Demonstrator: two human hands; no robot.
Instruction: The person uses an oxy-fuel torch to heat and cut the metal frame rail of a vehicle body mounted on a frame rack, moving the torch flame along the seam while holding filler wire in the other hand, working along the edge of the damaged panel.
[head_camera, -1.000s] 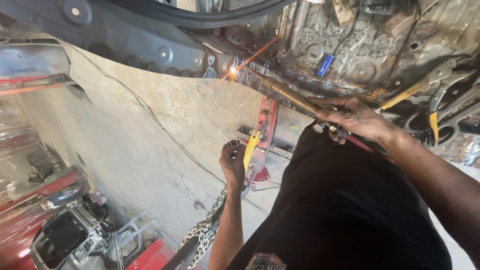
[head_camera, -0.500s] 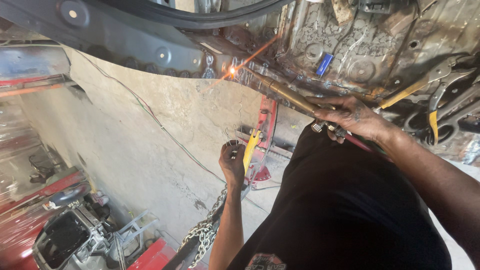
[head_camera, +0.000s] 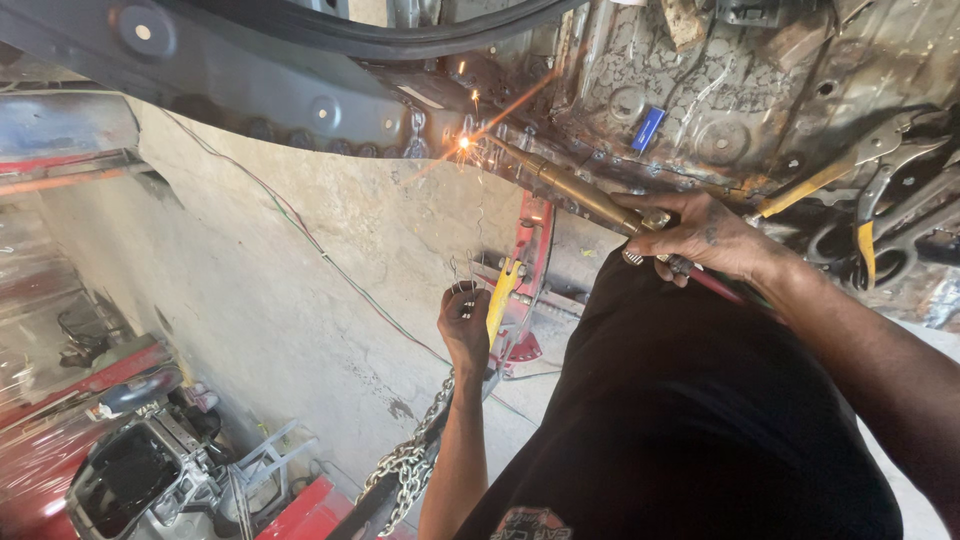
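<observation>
Right hand (head_camera: 700, 240) grips a brass torch (head_camera: 570, 188) whose tip throws sparks at a rusty car underbody (head_camera: 700, 100) seam, work visibly unfinished, while the left hand (head_camera: 465, 325) pinches thin filler wire (head_camera: 470, 270) held just below.

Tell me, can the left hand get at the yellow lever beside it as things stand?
Probably yes. The left hand is right next to the yellow lever, with nothing visible between them. But its fingers seem to hold thin wire, which may hinder a grip.
</observation>
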